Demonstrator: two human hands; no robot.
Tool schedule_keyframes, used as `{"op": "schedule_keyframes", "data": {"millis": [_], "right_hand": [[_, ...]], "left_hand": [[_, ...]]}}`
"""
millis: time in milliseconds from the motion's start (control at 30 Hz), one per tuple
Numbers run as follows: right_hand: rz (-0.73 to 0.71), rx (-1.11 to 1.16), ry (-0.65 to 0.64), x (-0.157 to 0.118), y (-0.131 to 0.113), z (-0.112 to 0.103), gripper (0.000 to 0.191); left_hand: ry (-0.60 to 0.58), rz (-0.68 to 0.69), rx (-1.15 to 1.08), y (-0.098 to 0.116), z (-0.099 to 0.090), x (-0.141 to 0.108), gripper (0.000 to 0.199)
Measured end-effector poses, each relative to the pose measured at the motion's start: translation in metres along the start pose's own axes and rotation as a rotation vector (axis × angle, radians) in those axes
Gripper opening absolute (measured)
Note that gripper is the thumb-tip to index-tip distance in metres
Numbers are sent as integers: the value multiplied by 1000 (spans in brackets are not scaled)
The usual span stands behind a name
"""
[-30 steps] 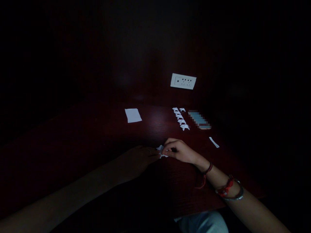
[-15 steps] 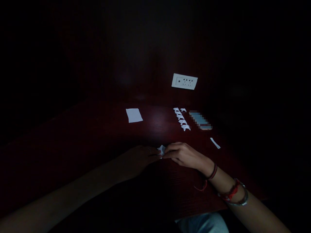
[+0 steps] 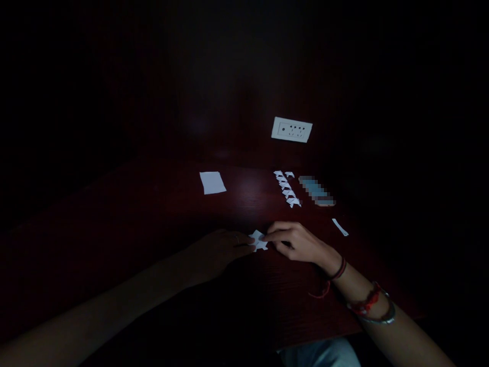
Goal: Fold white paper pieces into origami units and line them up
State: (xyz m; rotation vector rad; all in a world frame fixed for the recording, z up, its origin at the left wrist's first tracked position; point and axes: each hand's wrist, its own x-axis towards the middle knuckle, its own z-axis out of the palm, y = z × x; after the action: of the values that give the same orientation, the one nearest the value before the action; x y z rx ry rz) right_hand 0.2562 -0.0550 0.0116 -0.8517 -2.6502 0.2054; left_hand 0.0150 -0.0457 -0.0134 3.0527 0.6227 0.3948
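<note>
A small folded white paper (image 3: 259, 241) lies on the dark red table (image 3: 244, 201), between my two hands. My left hand (image 3: 223, 248), in deep shadow with a ring on one finger, grips the paper's left side between thumb and fingertips. From the right, my right hand (image 3: 296, 240) rests an extended index finger on the paper's upper right edge; its thumb is apart, below the finger. Beyond the hands, several folded white paper pieces (image 3: 286, 188) form a slanting row, with one more folded piece (image 3: 290, 175) beside its far end.
A flat white paper stack (image 3: 213, 182) lies at the back left. To the right are a phone (image 3: 317, 191) with a blurred screen and a narrow white strip (image 3: 340, 227). A white socket plate (image 3: 292, 129) is on the wall behind.
My right hand has drawn slightly right and its thumb has come away from the folded paper, so more of the paper shows. My left hand has hardly moved.
</note>
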Motion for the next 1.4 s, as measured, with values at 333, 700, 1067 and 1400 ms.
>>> {"op": "schedule_keyframes", "data": {"millis": [333, 700, 1067, 1400], "right_hand": [[15, 30, -71, 2, -5, 3, 34], [103, 169, 119, 2, 11, 5, 28], [68, 201, 49, 3, 14, 5, 29], [32, 141, 10, 5, 14, 3, 30]], "left_hand": [[-77, 0, -1, 0, -8, 6, 49], [66, -9, -69, -4, -7, 2, 45], [80, -42, 17, 14, -5, 4, 34], [10, -5, -187, 1, -10, 5, 40]]}}
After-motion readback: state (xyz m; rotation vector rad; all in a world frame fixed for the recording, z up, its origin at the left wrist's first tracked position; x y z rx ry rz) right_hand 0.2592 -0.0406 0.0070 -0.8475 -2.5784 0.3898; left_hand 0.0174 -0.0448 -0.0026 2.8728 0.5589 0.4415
